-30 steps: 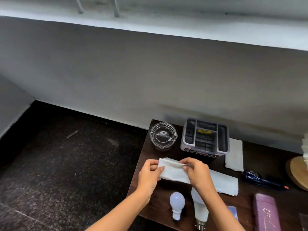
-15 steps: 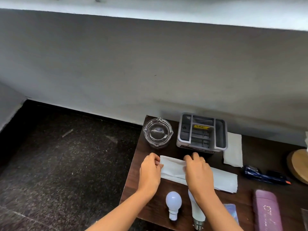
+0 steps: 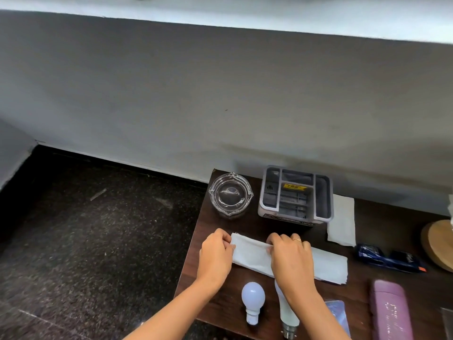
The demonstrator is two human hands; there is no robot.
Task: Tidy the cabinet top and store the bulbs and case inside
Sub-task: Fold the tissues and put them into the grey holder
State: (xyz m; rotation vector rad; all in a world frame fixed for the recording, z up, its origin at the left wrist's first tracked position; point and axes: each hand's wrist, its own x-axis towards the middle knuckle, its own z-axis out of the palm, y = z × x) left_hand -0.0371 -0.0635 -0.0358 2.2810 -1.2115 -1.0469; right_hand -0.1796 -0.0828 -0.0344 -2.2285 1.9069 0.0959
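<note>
A folded white cloth [image 3: 326, 265] lies across the dark wooden cabinet top [image 3: 245, 229]. My left hand [image 3: 215, 256] pinches its left end, and my right hand [image 3: 291, 258] presses on its middle, both fingers curled on the fabric. A small white bulb [image 3: 253, 299] lies near the front edge. A larger white bulb [image 3: 286, 315] lies beside it, partly hidden under my right forearm. A pink case [image 3: 389, 312] rests at the front right.
A glass ashtray [image 3: 230, 195] and a grey compartment organizer [image 3: 295, 195] stand at the back. Another white cloth [image 3: 342, 223], a dark blue packet [image 3: 389, 258], a clear plastic piece [image 3: 337, 312] and a wooden round base [image 3: 438, 244] lie to the right. Dark floor [image 3: 98, 229] is left.
The cloth was held slightly lifted a second ago; both hands have since lowered it flat onto the cabinet top. The view has tilted a little downward.
</note>
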